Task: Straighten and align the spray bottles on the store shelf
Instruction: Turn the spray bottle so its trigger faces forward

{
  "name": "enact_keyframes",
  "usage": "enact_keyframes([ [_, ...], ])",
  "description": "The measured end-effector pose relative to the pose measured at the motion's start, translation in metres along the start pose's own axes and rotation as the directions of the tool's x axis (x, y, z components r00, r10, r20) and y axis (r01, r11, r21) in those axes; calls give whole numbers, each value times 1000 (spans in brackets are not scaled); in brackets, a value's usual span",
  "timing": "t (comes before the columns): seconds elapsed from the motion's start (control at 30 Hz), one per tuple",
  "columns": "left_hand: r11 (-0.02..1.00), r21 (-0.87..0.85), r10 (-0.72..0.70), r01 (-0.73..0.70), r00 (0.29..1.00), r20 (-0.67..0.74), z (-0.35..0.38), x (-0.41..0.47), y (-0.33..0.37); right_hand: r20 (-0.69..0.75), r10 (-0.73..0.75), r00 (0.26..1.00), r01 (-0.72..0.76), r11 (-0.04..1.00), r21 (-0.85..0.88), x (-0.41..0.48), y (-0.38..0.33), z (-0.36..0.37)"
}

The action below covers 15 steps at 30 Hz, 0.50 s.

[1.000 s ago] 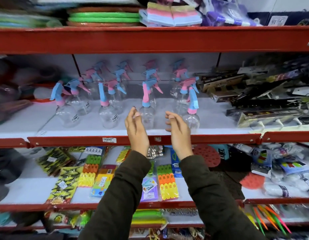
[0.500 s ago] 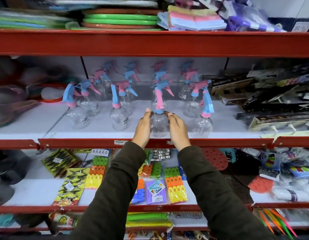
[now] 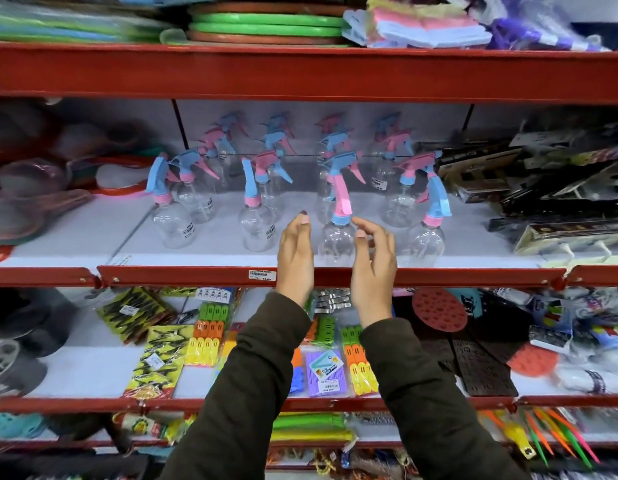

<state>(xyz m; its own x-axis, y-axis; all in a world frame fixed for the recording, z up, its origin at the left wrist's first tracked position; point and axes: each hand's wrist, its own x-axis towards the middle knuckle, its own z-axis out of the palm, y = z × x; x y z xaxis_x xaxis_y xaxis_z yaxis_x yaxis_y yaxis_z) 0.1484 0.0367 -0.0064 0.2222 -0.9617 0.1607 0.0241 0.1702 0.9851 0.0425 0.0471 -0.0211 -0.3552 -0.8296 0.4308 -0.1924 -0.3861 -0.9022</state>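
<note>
Several clear spray bottles with pink and blue trigger heads stand in rows on the white middle shelf (image 3: 93,237). A front-row bottle (image 3: 337,237) with a pink trigger and blue collar stands upright between my hands. My left hand (image 3: 295,258) is just left of it, fingers up and apart, not touching it. My right hand (image 3: 373,261) is just right of it, fingers curled loosely, holding nothing. Other front bottles stand at the left (image 3: 169,220), centre-left (image 3: 257,223) and right (image 3: 427,237).
The red shelf lip (image 3: 196,275) runs below the bottles, and a red shelf beam (image 3: 300,74) above them. Dark boxed goods (image 3: 542,188) crowd the right of the shelf; bagged items (image 3: 34,188) lie at the left. Packets of coloured clips (image 3: 210,334) fill the shelf beneath.
Half a second ago both hands clasped the front middle bottle. Now they have let go and drawn slightly apart and back, leaving the bottle standing.
</note>
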Motion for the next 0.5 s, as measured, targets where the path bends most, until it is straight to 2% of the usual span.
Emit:
enact_keyframes([
  [0.13, 992, -31, 115, -120, 983, -143, -25, 5, -3, 51, -68, 996, 67, 997, 29, -23, -5, 32],
  [0.2, 989, 13, 149, -150, 963, -224, -41, 12, -6, 133, -44, 990, 40, 999, 30, -25, -4, 53],
  [0.27, 991, 58, 132, -121, 957, -259, -60, 26, -9, 199, 12, 980, -19, 999, 33, -20, -4, 77],
  [0.4, 995, 82, -42, 56, 985, -169, -90, 62, -8, 301, 204, 931, -210, 978, -14, 5, -6, 121],
  [0.5, 991, 72, -112, 115, 992, -50, -103, 79, 0, 340, 295, 893, -291, 954, -65, 18, -9, 143],
])
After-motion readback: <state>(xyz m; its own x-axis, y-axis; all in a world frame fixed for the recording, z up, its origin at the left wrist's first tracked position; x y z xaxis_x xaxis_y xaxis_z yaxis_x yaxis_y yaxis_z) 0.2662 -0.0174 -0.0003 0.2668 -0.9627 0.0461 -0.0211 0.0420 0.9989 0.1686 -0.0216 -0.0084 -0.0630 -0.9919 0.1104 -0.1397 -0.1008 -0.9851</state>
